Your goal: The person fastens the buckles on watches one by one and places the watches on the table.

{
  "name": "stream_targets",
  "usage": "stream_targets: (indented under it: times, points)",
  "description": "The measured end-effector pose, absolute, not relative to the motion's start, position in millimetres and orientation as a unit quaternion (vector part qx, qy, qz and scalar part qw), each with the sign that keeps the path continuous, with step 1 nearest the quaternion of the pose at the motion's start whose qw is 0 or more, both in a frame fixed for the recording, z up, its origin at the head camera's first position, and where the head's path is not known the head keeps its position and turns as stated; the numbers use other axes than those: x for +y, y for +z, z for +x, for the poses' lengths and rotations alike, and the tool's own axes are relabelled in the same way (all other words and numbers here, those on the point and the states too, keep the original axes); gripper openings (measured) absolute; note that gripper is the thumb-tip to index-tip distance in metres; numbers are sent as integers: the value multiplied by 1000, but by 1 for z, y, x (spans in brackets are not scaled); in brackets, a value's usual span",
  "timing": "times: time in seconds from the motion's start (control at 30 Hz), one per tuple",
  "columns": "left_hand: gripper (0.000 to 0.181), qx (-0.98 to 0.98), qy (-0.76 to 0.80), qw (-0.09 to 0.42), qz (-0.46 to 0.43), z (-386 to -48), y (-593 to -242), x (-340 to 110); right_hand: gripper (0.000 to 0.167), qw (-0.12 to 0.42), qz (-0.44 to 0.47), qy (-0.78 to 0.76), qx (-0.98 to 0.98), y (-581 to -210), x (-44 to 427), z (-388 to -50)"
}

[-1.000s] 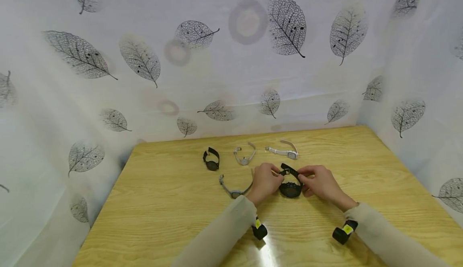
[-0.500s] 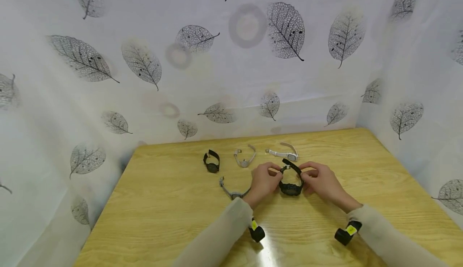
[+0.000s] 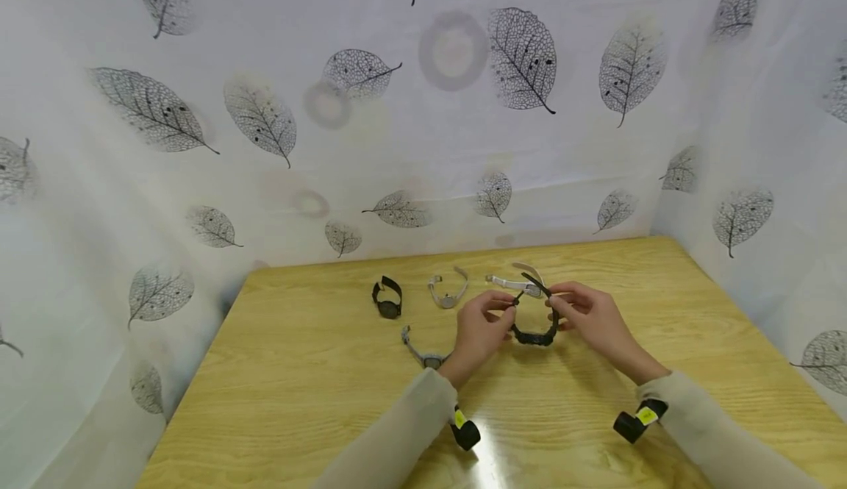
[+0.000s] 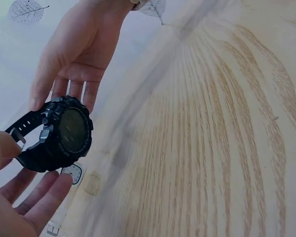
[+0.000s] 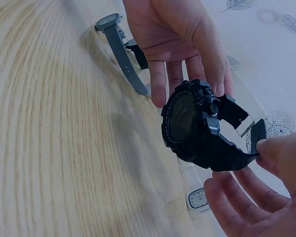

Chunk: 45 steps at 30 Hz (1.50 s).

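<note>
Black watch (image 3: 534, 339) held up over wood table (image 3: 298, 401), L hand (image 3: 478, 331) + R hand (image 3: 591, 318) pinching strap sides, edge-on in head cam, dial (image 4: 74, 131) only in wrist cams, pale watch (image 3: 448, 301) head cam only.

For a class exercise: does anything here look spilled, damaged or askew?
Nothing stands out: no spill or damage shows. The left hand and right hand hold a black watch with its strap unfastened; other watches lie on the table.

Held watch (image 5: 207, 143) black, buckle (image 5: 245, 126) silver. Leftmost watch (image 3: 389, 309) black; near watch (image 3: 432, 362) grey; right-hand watch (image 3: 509, 283) white. Tabletop (image 3: 291, 371) yellowish, wood-grained. Cloth (image 3: 569, 143) whitish, dark veined leaves (image 3: 523, 59), grey rings (image 3: 426, 51). Sleeves (image 3: 397, 430) cream. Wrist cameras (image 3: 467, 436) black, labels (image 3: 647, 416) yellow.
</note>
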State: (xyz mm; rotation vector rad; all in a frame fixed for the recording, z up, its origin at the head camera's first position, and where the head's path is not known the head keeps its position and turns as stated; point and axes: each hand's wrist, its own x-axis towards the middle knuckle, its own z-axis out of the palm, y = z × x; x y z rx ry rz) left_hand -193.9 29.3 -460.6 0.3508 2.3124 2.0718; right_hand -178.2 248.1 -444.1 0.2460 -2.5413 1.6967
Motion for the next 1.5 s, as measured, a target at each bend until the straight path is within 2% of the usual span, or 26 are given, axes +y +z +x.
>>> stream_targets:
  times: [0.3,0.47,0.7,1.1,1.5]
  points:
    - [15,729,666,-55,151,-193,-463,25,46,26,86,564,-821,-441,247,-177]
    - [13,731,661,-63,155,-192,-466,24,45,18,89,571,-816,-440,246,-176]
    - [10,727,667,-39,158,-189,-461,22,42,27,95,567,-818,-443,244,-174]
    - [24,728,669,-2,148,-194,-460,16,39,30,109,559,-821,-443,240,-171]
    - [26,741,650,37,162,-196,-456,9,29,52,157,556,-815,-449,240,-174]
